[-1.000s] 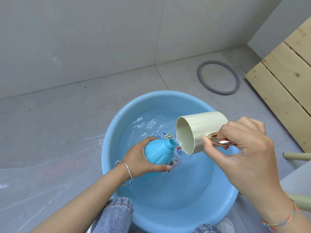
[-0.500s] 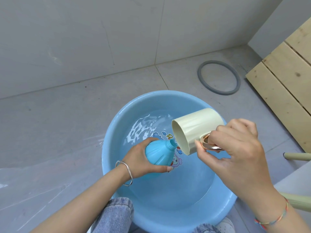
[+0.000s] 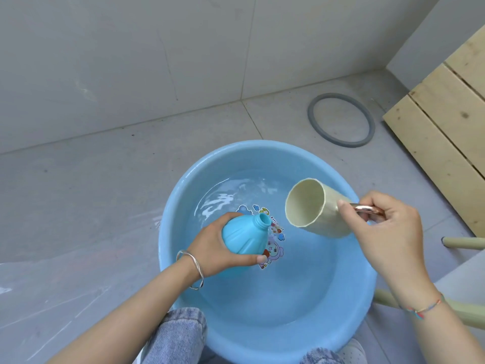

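bottle: light blue bottle, cap off, held tilted above the basin, its open neck pointing up and to the right; its base is hidden behind the palm.
left hand: left hand wrapped round the wide body of the bottle, thumb along the near side, fingers curled over the far side.
cup: cream cup lying almost on its side in the air over the right half of the basin, mouth turned left toward the bottle's neck, near it but not touching.
right hand: right hand grasping the cup by its copper handle, fingers curled round the handle, thumb tip against the cup's wall.
basin: round blue basin on the floor beneath both hands, its near rim between the knees.
water: shallow clear water in the basin, light glinting on ripples at the far side.
sticker: cartoon sticker on the basin's bottom, partly covered by the bottle.
wrists: silver bangle on the left, string bracelet on the right.
knees: blue denim at the near rim.
floor: grey tiles; grey ring lying flat beyond the basin, well apart from it; clear plastic sheet at the left.
right edge: wooden boards, and pale green rods beside the right forearm.
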Motion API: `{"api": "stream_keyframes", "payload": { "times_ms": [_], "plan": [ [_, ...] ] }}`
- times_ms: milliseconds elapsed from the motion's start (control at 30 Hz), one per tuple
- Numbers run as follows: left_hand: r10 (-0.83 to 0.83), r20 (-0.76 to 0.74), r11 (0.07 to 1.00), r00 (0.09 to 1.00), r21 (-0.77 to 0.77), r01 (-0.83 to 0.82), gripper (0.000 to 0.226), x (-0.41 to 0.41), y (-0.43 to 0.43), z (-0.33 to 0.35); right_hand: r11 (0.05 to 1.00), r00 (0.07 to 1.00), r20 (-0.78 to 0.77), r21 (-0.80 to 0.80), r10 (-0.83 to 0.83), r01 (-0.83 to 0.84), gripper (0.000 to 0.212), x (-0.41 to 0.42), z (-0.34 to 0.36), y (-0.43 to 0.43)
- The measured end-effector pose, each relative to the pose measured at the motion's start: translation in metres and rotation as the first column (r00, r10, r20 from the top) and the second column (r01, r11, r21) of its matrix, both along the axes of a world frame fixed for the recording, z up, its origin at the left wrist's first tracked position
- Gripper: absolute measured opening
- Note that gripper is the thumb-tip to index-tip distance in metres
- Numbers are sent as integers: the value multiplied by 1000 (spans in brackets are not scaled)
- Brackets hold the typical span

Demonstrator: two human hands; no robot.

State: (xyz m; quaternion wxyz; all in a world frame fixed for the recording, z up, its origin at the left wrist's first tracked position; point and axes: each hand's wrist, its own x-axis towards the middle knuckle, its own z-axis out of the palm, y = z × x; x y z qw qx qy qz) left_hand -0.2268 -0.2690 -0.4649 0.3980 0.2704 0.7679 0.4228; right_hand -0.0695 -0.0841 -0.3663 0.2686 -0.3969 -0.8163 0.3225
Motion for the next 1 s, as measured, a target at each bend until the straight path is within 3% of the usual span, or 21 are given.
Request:
{"api": "stream_keyframes", "payload": {
  "times_ms": [100, 233, 567, 800, 1000],
  "plan": [
    [29, 7, 1000, 1000, 0, -29, 79, -1, -1, 0, 996, 993, 119, -92, 10, 1, 42, 6, -30, 7],
    [40, -5, 999, 999, 4, -40, 74, -1, -1, 2, 997, 971, 236, -72, 40, -24, 44, 13, -59, 3],
    [44, 4, 999, 999, 2, -44, 67, 0, -1, 2, 993, 934, 343, 12, 103, -114, 50, 7, -81, -1],
    [52, -1, 999, 999, 8, -52, 63, 1, 0, 2, 993, 925, 361, -28, 118, -116, 50, 5, -87, -5],
    [51, 4, 999, 999, 7, -51, 67, 0, -2, 0, 970, 981, 195, -237, -1, 48, 45, 19, -77, 4]
  ]
}}
